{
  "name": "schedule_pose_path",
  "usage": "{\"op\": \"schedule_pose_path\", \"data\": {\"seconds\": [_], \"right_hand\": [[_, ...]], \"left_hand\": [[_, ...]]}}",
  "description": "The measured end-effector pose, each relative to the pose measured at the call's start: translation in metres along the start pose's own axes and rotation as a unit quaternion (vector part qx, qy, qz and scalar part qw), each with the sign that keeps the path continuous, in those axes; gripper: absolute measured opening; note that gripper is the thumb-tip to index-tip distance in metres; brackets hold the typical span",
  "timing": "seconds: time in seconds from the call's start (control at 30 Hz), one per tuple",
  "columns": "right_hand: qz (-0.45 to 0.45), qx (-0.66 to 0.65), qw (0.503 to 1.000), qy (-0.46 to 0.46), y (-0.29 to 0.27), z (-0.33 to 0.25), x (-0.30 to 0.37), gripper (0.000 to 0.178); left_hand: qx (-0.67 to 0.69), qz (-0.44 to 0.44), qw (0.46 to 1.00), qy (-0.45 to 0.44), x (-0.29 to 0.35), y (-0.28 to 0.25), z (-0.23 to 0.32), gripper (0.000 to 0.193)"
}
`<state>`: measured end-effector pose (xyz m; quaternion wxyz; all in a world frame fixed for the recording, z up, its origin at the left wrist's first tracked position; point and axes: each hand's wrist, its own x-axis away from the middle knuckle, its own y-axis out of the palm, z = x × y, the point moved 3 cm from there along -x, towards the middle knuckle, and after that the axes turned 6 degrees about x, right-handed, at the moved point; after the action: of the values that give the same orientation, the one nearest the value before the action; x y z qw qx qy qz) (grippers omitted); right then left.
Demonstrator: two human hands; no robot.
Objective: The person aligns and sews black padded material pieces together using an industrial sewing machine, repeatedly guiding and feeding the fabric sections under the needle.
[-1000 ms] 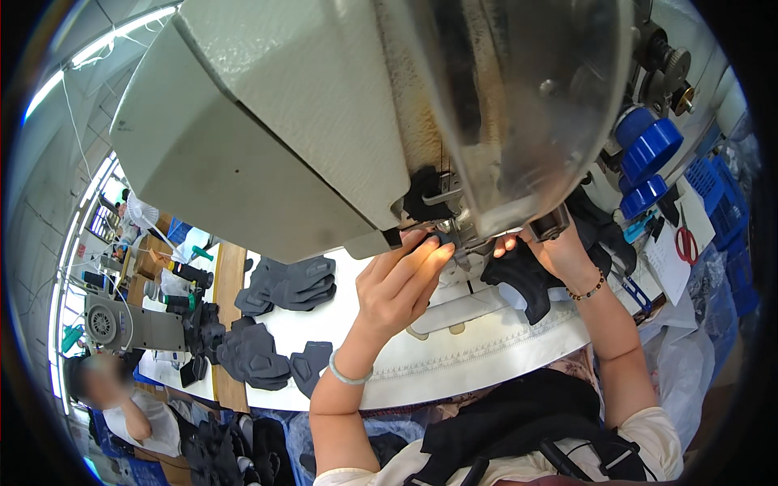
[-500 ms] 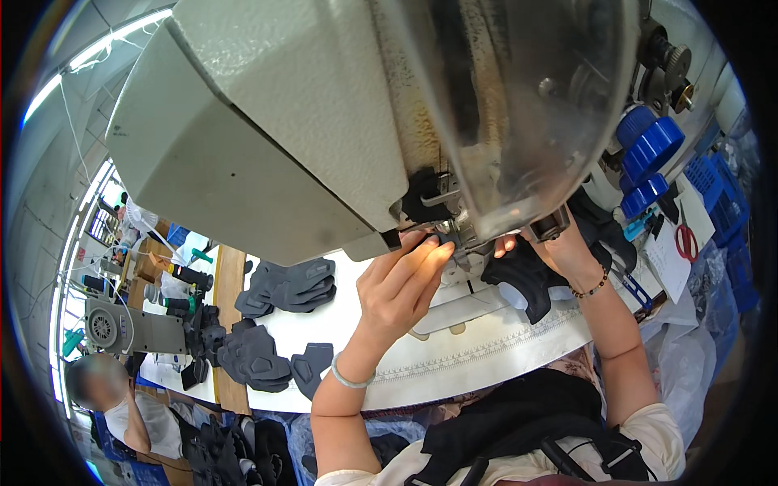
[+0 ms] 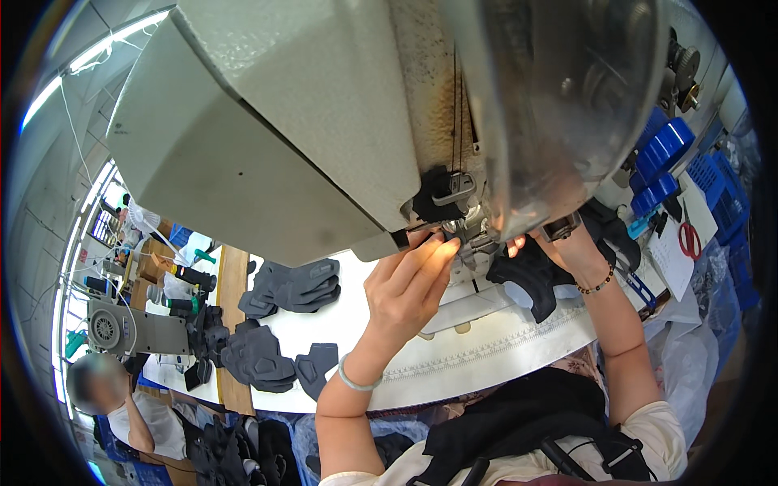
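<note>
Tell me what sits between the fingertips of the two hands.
Small metal parts of the sewing machine sit between the left hand and right hand, as the head view shows.

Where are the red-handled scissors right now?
In the head view, the red-handled scissors lie at the far right, by a sheet of white paper, between the person's right hand and the blue crates.

- above the bench (image 3: 486, 356), the clear cover (image 3: 567, 105) sits farther right in view, toward the bench's right edge;
- left of it, a longer run of threads (image 3: 459, 113) shows, and more of the metal loop (image 3: 455, 189);
- blue knobs (image 3: 668, 150) near that edge are now more overlapped;
- beyond the left edge, the co-worker's raised forearm (image 3: 140, 427) has changed slant.
</note>
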<state>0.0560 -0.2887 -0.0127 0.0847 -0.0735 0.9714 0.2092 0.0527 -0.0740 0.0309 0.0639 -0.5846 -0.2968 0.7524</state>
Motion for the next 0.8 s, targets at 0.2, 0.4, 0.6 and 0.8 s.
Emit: {"op": "schedule_pose_path", "data": {"seconds": [0.2,0.4,0.6,0.8], "right_hand": [[-0.003,-0.02,1.0,0.005,0.005,-0.004,-0.004,0.019],[-0.021,-0.048,0.998,-0.029,0.007,-0.004,-0.008,0.017],[0.016,-0.031,0.999,-0.01,0.009,-0.005,-0.007,0.016],[-0.016,-0.041,0.998,-0.032,0.009,-0.008,-0.01,0.015]], "left_hand": [[-0.012,-0.003,1.0,-0.007,0.001,0.001,0.0,0.028],[-0.015,0.001,1.0,0.02,0.006,0.004,-0.01,0.025],[-0.005,0.002,1.0,0.023,0.006,0.003,-0.009,0.029],[-0.01,-0.001,1.0,0.026,0.005,0.003,-0.011,0.03]]}}
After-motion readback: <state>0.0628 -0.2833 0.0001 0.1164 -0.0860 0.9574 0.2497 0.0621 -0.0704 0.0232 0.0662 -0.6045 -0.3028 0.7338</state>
